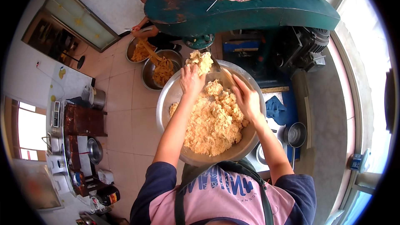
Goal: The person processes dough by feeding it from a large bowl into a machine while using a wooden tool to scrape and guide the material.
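Note:
A wide metal bowl (161, 116) in front of me holds a mass of crumbly, pale yellow dough (218, 121). Over its far rim, my left hand (192, 81) is closed around a rough lump of the same dough (201, 61). My right hand (246, 98) is inside the bowl's right side, its fingers along a tan, wooden-looking handle (229, 78); the grip is partly hidden. Beside the lump is a dark metal piece (216, 64); whether it joins that handle or the machine above, I cannot tell.
A large green machine (241, 18) with a motor (310, 43) stands beyond the bowl. Another person's hand (136, 28) is near two bowls of orange strips, one a metal bowl (146, 77). At right are a blue cloth (276, 110) and a saucepan (296, 134); a brown cabinet (85, 119) stands left.

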A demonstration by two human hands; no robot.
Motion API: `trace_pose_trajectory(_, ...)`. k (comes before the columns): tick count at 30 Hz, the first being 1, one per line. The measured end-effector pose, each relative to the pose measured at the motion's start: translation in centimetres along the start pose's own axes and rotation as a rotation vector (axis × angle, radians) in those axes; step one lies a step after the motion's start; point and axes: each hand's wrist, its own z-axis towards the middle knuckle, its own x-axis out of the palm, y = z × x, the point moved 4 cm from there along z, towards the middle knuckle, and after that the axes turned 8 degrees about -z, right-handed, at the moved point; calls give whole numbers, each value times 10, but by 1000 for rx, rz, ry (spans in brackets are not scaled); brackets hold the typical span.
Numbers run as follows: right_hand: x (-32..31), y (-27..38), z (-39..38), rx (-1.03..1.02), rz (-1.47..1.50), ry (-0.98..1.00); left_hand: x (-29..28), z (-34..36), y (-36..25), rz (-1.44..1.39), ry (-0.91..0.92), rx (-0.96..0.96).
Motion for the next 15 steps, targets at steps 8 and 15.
trace_pose_trajectory(8, 72, 28, 83, -121, -265, 216, -7, 12, 1, -223, -75, -127)
trace_pose_trajectory(15, 74, 10, 90, -152, -47, 348, 5, 10, 9, -380, -139, -49)
